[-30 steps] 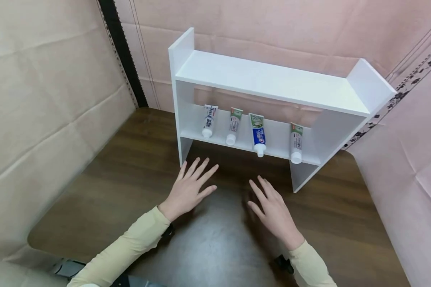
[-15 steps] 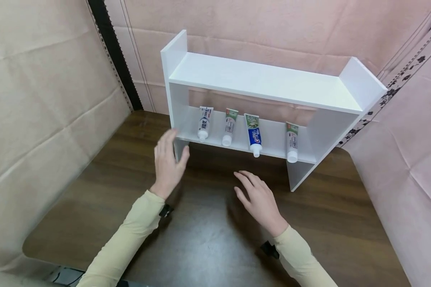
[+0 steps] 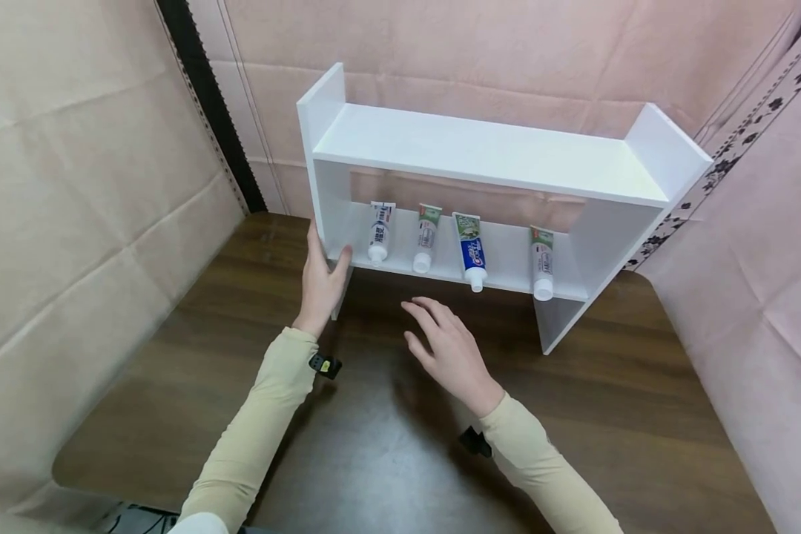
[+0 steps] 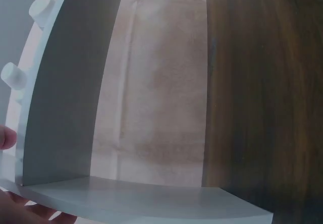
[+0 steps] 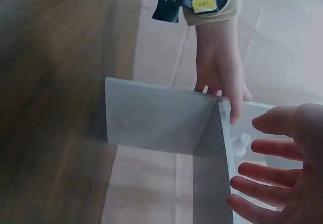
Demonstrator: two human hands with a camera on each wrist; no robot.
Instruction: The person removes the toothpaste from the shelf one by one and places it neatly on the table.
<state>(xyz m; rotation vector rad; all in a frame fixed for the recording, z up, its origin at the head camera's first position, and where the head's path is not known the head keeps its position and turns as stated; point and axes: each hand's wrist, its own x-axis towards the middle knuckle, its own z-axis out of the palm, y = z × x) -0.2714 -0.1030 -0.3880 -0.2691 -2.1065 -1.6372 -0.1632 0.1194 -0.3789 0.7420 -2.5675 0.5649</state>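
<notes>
A white two-tier shelf (image 3: pixel 487 148) stands on the brown table (image 3: pixel 380 460). My left hand (image 3: pixel 320 285) grips its left side panel (image 3: pixel 330 194), thumb on the inner face and fingers around the outside; the right wrist view shows this too. My right hand (image 3: pixel 450 352) hovers in front of the lower board, fingers loosely bent and holding nothing. On that board lie several toothpaste tubes, caps toward me: a white one (image 3: pixel 380 233) at the left, a green-topped one (image 3: pixel 426 239), a blue-and-green one (image 3: pixel 472 251), and another green-topped one (image 3: pixel 542 263) at the right.
Pink cloth (image 3: pixel 480 44) hangs behind the shelf and pale cloth walls (image 3: pixel 73 222) stand on both sides. Tube caps (image 4: pixel 14 76) stick out past the lower board's front edge. Dark cables (image 3: pixel 140 519) show at the bottom left.
My left hand has moved left and forward from in front of the shelf and taken hold of its left side panel. My right hand has shifted left, its fingers bending a little.
</notes>
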